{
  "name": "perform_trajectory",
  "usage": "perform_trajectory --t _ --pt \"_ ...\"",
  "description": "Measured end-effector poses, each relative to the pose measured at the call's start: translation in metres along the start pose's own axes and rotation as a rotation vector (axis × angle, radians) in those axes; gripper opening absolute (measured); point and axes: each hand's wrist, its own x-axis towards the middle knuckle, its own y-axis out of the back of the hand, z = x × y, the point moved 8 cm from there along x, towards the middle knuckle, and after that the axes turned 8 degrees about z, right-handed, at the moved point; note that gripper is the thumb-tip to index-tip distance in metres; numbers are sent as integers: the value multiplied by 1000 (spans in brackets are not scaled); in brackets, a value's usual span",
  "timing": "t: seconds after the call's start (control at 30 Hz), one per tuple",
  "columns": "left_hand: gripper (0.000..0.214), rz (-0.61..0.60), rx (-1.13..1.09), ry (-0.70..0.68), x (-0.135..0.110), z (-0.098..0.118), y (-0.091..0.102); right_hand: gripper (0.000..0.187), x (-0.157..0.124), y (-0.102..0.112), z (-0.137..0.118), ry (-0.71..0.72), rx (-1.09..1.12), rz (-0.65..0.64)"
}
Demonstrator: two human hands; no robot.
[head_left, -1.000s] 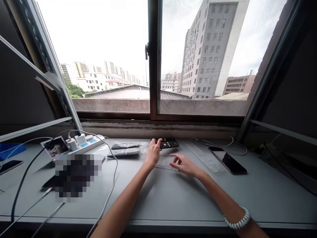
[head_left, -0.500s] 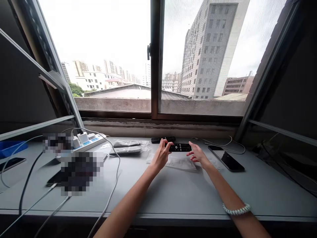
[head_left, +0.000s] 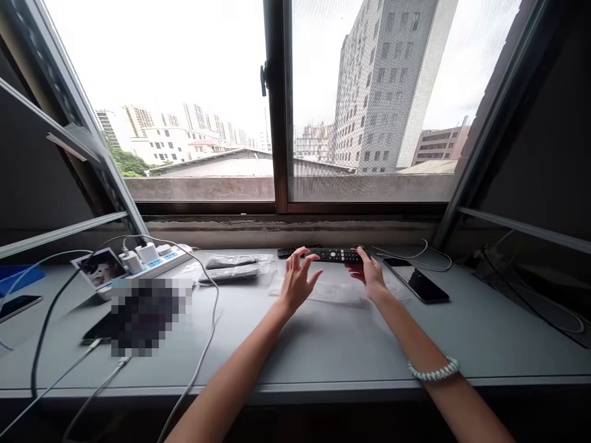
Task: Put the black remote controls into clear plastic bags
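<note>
My right hand [head_left: 369, 274] grips the right end of a black remote control [head_left: 336, 254] and holds it level above the grey table [head_left: 323, 344]. My left hand [head_left: 298, 280] hovers just left of the remote with its fingers spread and empty. A second black remote [head_left: 289, 251] lies on the table behind the left hand. A clear plastic bag [head_left: 337, 292] lies flat under both hands.
Two bagged grey remotes [head_left: 231, 268] lie to the left. A white power strip [head_left: 154, 258] with chargers and trailing cables sits at far left. A black phone [head_left: 415, 280] with a white cable lies right of my hands. A window stands behind the table.
The remote passed from my left hand into my right, lifted off the table and shifted right. My left hand let go and opened. The camera view tilted slightly.
</note>
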Motion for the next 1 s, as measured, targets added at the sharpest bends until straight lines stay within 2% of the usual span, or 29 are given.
perform_trajectory --t 0.1,0.17,0.23,0.3,0.37,0.47,0.53,0.63,0.7,0.77,0.93,1.0 --pt "47 -253 -45 -65 -10 13 -22 29 7 8 4 -83 117 39" --pt "62 -449 -64 -100 -21 16 -38 27 9 5 4 -124 178 -14" --pt "58 -571 -55 -97 -30 13 -48 27 6 -1 2 -138 200 -95" --pt "37 -628 -32 -87 -33 7 -51 27 2 -6 1 -144 202 -141" --pt "24 -634 -7 -84 -32 3 -49 21 -4 -7 1 -167 207 -136" --pt "39 -629 -9 -92 -28 6 -43 10 -12 -8 3 -219 210 -111" --pt "48 -656 -16 -99 -28 11 -43 9 -16 -10 4 -244 191 -110" --pt "28 -687 32 -87 -28 14 -44 11 -20 -12 6 -243 128 -128" --pt "16 -671 80 -62 -25 11 -42 14 -21 -13 4 -196 94 -146" --pt "11 -595 123 -39 -18 7 -36 18 -21 -15 1 -149 85 -178" --pt "10 -223 213 34 11 -4 1 21 -23 -20 1 -158 96 -259" --pt "12 -129 216 90 18 -9 13 26 -22 -20 1 -160 93 -261"
